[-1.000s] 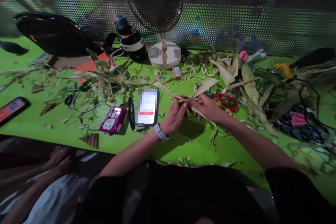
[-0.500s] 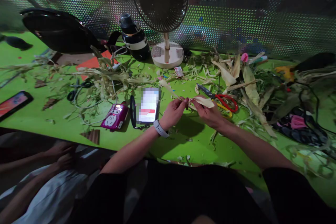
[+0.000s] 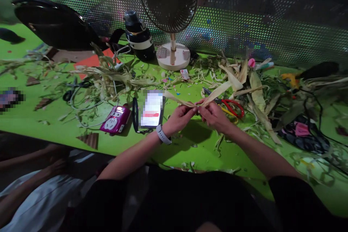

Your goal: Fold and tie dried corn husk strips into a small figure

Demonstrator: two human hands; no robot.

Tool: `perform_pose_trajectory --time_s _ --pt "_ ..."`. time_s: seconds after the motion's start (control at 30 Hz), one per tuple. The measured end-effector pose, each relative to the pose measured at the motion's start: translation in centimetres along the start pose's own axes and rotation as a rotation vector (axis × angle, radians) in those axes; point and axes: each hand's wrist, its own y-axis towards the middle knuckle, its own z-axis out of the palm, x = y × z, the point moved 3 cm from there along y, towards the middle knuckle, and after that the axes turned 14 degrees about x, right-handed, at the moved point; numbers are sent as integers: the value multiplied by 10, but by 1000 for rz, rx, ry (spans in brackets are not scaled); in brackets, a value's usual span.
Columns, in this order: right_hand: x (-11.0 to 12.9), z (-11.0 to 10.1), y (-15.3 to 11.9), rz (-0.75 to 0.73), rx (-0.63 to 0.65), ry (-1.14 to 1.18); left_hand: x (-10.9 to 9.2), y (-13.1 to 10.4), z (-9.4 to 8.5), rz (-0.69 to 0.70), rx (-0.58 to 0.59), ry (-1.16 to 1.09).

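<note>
Forearms angled inward, my left hand and right hand meet near the fingertips, pinching a pale husk strip to the right of the phone, its ends projecting outward.

- Husk strip: in the hands, above the bench.
- Phone: left of the hands, right of the power socket.
- Scissors: behind the right hand.
- Fan: behind the hands, right of the bottle.
</note>
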Motion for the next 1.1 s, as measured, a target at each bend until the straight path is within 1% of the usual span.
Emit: perform_pose_trajectory --time_s 0.07,0.13,0.2,0.23,0.4,0.53,0.6,0.77,0.93,1.0,1.1 --pt "-3 3 2 65 121 132 2 0 0 -1 8 -1" --pt "-4 3 4 104 148 175 3 -1 0 -68 19 -25" --pt "-3 1 6 113 131 215 3 -3 -1 -118 24 -9" --pt "-1 0 6 108 114 246 1 -3 -3 -126 25 32" --pt "2 -3 7 104 55 391 -8 -3 -6 -62 22 341" --pt "-1 -5 6 75 58 467 -8 -2 -6 -43 51 421" --pt "-2 -7 6 62 48 472 -7 -3 -5 -37 61 413" --pt "1 -10 5 34 -36 492 -8 -4 -4 -5 63 385" --pt "4 -12 6 5 -72 532 -8 -5 -3 20 59 361" --pt "2 -13 7 5 -70 552 -6 -5 -2 2 51 320" --pt "1 -14 6 43 -64 519 1 -4 -2 -57 61 168"
